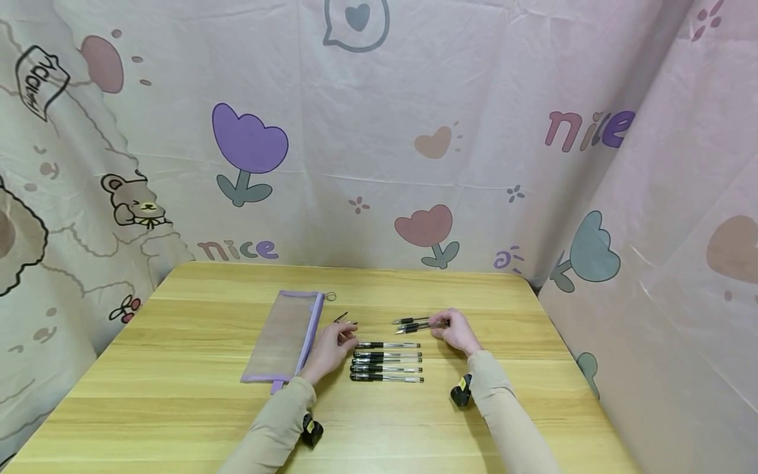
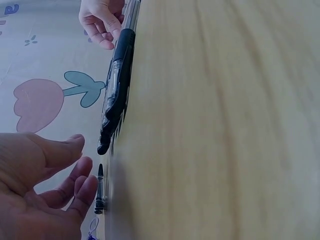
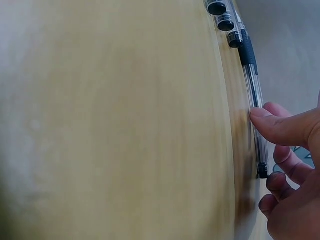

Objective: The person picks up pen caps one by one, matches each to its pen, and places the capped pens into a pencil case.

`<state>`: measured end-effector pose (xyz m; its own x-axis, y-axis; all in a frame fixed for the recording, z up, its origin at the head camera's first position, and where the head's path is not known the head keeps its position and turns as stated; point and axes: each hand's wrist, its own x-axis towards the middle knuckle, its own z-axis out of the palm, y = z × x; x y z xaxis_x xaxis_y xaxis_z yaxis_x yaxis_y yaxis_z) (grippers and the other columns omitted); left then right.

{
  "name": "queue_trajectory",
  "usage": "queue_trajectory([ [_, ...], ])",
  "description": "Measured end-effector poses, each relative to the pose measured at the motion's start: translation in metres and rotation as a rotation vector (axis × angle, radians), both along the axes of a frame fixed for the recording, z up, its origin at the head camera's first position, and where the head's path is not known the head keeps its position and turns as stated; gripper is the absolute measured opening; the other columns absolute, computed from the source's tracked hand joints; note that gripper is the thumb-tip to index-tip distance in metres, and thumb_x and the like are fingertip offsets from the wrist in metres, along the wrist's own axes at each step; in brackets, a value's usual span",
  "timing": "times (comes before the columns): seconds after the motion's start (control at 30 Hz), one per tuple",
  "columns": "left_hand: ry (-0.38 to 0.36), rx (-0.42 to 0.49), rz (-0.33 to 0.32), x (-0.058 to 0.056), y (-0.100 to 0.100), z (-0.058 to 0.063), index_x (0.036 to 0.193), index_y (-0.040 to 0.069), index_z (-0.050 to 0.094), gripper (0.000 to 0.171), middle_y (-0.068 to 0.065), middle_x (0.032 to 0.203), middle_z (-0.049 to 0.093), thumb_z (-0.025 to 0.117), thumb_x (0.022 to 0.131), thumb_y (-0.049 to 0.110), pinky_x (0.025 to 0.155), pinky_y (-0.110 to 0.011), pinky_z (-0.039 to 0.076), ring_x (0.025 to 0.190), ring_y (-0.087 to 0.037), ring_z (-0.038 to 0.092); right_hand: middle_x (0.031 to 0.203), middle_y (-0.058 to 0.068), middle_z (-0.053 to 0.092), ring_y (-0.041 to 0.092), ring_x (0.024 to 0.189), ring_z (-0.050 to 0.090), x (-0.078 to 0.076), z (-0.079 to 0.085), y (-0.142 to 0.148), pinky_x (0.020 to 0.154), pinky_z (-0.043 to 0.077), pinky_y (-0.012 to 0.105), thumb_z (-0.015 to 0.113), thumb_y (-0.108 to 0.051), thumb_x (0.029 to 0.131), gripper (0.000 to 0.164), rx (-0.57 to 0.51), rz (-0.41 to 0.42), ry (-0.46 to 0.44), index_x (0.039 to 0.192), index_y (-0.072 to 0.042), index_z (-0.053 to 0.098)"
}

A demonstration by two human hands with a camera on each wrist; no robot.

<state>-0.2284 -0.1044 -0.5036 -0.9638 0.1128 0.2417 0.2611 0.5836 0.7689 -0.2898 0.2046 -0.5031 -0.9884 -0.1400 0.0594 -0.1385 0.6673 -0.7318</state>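
Note:
Several capped gel pens (image 1: 387, 360) with clear barrels and black grips lie in a row at the table's middle. My left hand (image 1: 328, 352) is at their left ends, its thumb and fingers loosely bent and apart in the left wrist view, with nothing between them. Small black pen caps (image 1: 341, 318) lie just beyond its fingertips. Farther right, my right hand (image 1: 454, 330) pinches the barrel of an uncapped gel pen (image 3: 255, 92) between thumb and forefinger; its tip points left. Another uncapped pen (image 1: 408, 321) lies right behind that one.
A see-through mesh pencil pouch (image 1: 278, 339) with purple edging and a zipper ring lies flat left of my left hand. The wooden table (image 1: 177, 395) meets a printed curtain (image 1: 355, 164) at its back edge and on the right.

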Motion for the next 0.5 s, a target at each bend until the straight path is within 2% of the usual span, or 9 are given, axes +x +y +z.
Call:
queue_trajectory([
  [0.23,-0.013,0.001,-0.004,0.0004,0.0003,0.0002,0.113,-0.004,0.071,0.027,-0.01,0.089,0.072,0.074,0.086,-0.001,0.071,-0.026,0.054,0.078,-0.017,0.065,0.109,0.013,0.066,0.029,0.105,0.059,-0.0019,-0.0018,-0.0012,0.1,0.047,0.051,0.075,0.002,0.083,0.017,0.009,-0.004,0.001,0.097,-0.007,0.076],
  [0.5,-0.015,-0.001,-0.007,0.0013,0.0,0.0016,0.113,-0.004,0.071,0.027,-0.01,0.089,0.072,0.074,0.086,0.0,0.07,-0.024,0.053,0.078,-0.016,0.064,0.104,0.013,0.066,0.022,0.093,0.056,-0.0025,-0.0022,-0.0032,0.085,0.047,0.035,0.075,0.004,0.082,0.015,0.008,-0.007,0.003,0.093,-0.005,0.076],
])
